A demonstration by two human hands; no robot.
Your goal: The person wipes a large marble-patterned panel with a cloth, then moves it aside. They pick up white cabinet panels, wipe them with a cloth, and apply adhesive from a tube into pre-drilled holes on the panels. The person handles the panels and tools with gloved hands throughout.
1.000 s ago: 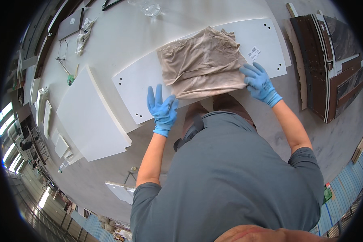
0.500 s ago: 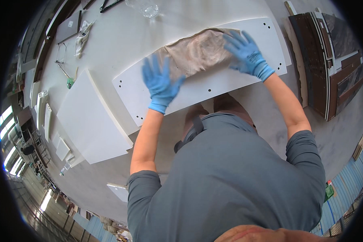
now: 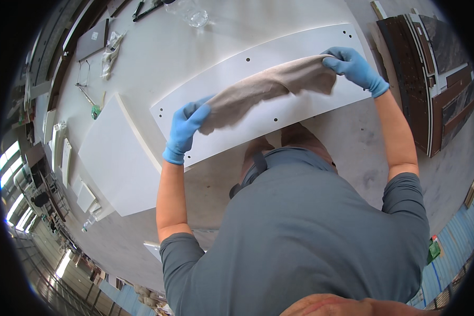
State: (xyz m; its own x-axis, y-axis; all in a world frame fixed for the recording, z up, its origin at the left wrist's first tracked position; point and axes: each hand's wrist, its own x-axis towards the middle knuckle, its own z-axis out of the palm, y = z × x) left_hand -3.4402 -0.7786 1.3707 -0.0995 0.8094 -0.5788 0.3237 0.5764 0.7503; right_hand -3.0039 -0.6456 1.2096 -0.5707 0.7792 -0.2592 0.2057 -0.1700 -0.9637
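Observation:
A beige-grey cloth (image 3: 266, 88) is stretched between my two hands, above a white panel (image 3: 226, 142) that has small dark holes near its ends and along its long edges. My left hand (image 3: 184, 126), in a blue glove, pinches the cloth's left end. At the opposite end my right hand (image 3: 355, 68), gloved the same way, grips its upper corner. The cloth's lower edge hangs loose and ragged. Parts of the fingers at each end are hidden by the cloth or the glove.
Another white panel (image 3: 116, 158) lies to the left. A clear plastic bottle (image 3: 197, 18) and a dark tool (image 3: 147, 10) are at the far side. Dark brown boards (image 3: 411, 79) are stacked on the right. A screwdriver-like tool with a green end (image 3: 95, 111) lies left.
Both hands were spread flat on the cloth against the panel. Now they have closed on its ends, moved apart and lifted it, uncovering the far-edge hole.

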